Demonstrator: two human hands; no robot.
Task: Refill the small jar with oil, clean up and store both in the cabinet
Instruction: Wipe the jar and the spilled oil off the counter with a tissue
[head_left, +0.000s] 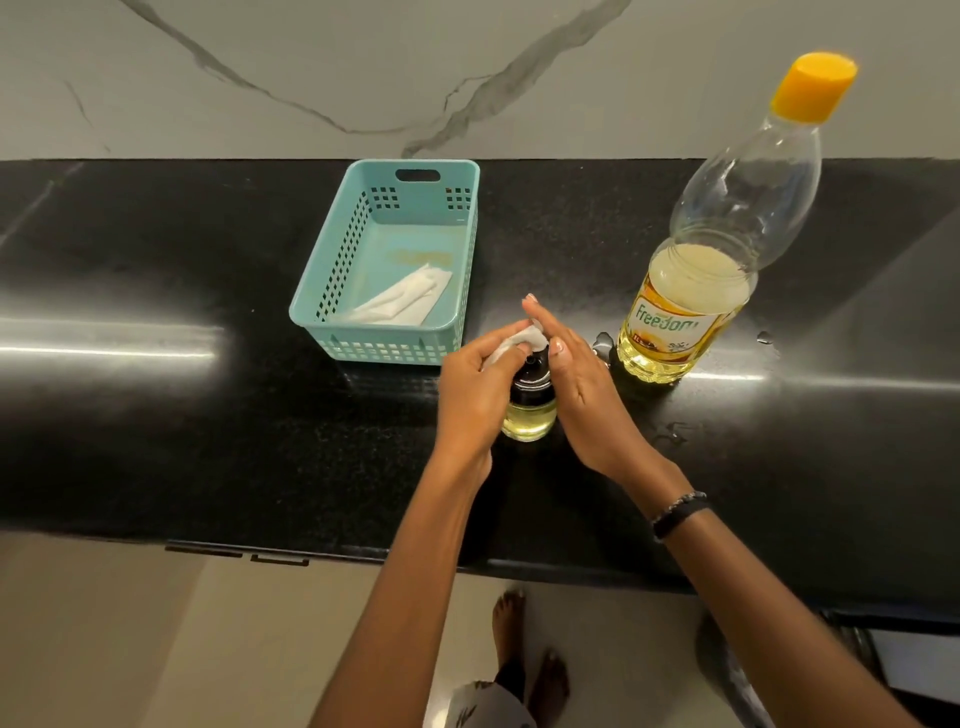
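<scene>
A small glass jar (528, 419) with yellow oil and a black top stands on the black counter (208, 415) near its front edge. My left hand (470, 395) is curled around the jar's left side and holds a white tissue (519, 344) over the top. My right hand (576, 384) is at the jar's right side with its fingers straight, their tips on the tissue. To the right stands a big clear oil bottle (691, 312) with a yellow cap, about a third full.
A teal plastic basket (332, 270) with folded white tissue (400, 301) inside sits behind the jar, to the left. Small oil spills (602, 340) shine on the counter beside the bottle. Drawer handles (239, 553) lie below the counter's front edge.
</scene>
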